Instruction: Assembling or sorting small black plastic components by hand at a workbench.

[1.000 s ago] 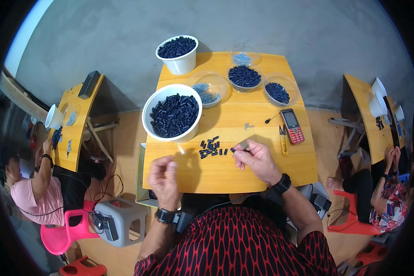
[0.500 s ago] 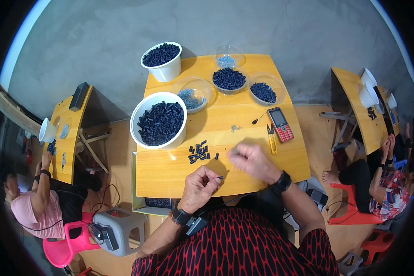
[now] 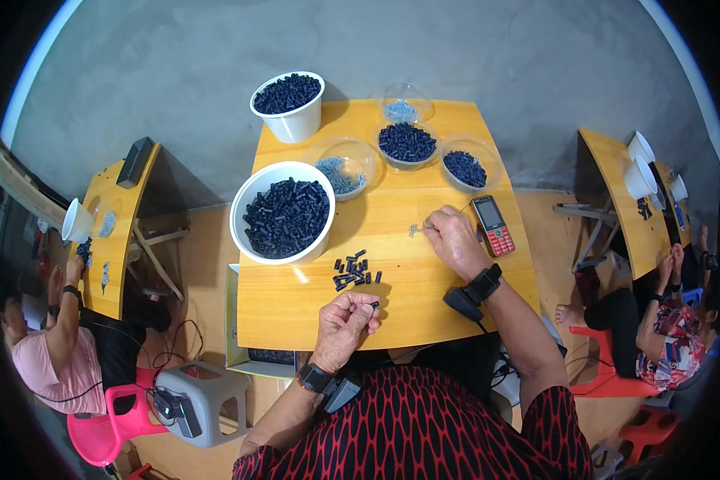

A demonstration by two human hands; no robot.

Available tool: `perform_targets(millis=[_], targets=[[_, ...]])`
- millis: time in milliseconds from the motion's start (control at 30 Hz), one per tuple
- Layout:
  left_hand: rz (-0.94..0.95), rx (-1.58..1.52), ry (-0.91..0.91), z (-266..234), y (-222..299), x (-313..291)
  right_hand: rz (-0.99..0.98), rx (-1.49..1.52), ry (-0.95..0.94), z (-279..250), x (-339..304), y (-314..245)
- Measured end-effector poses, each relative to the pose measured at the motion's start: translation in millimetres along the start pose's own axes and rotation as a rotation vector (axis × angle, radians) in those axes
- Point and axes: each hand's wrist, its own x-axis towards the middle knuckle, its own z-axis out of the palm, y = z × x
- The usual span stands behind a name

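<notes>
My left hand [image 3: 346, 326] is closed over the near edge of the table, a small black plastic sleeve [image 3: 374, 305] pinched between thumb and fingertips. Just beyond it lies a loose heap of the same black sleeves [image 3: 350, 270]. My right hand [image 3: 456, 238] reaches out over the table, fingertips pressed together beside a few small silvery metal pieces [image 3: 414, 230]. Whatever sits in that pinch is too small to make out. To the right of this hand is a red and black keypad phone [image 3: 494, 226]. The yellow-handled cutter is hidden by my right hand.
Two white tubs of black sleeves [image 3: 236, 210] [image 3: 298, 126] stand at the left. Clear bowls hold black pieces [image 3: 408, 166] [image 3: 494, 186] and small metal pieces [image 3: 360, 192] [image 3: 386, 114]. People work at side tables [image 3: 128, 264] [image 3: 616, 176] left and right.
My right hand has moved away from the left hand, forward and right, to the small metal pieces. The left hand keeps its black sleeve. The view has shifted slightly.
</notes>
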Motion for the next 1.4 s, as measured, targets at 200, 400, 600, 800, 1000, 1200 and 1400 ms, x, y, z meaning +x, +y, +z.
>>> perform_targets(millis=[200, 400, 600, 800, 1000, 1200, 1400], targets=[[0.026, -0.005, -0.03, -3.5, -3.9, 1.0, 0.028, 0.015, -0.047, -0.6, 3.4, -1.1], [0.011, -0.062, 0.005, -4.6, -4.1, 1.5, 0.023, 0.102, 0.018, -2.2, -2.1, 1.2], [0.014, -0.124, 0.034, -5.2, -5.5, 4.6, 0.118, 0.289, -0.039, -17.9, -19.4, -36.6], [0.012, -0.136, 0.039, -4.5, -6.4, 5.2, -0.206, 0.344, -0.303, -17.5, -36.0, -95.3], [0.018, -0.164, 0.04, -2.5, -4.4, 3.9, -0.275, 0.279, -0.396, -10.5, -37.9, -99.5], [0.025, -0.135, 0.048, -1.9, -5.8, 3.6, -0.338, 0.181, -0.444, -15.9, -33.8, -105.0], [0.046, -0.017, 0.045, 2.9, -5.3, 2.1, -0.469, 0.003, -0.544, -29.1, -25.6, -117.1]])
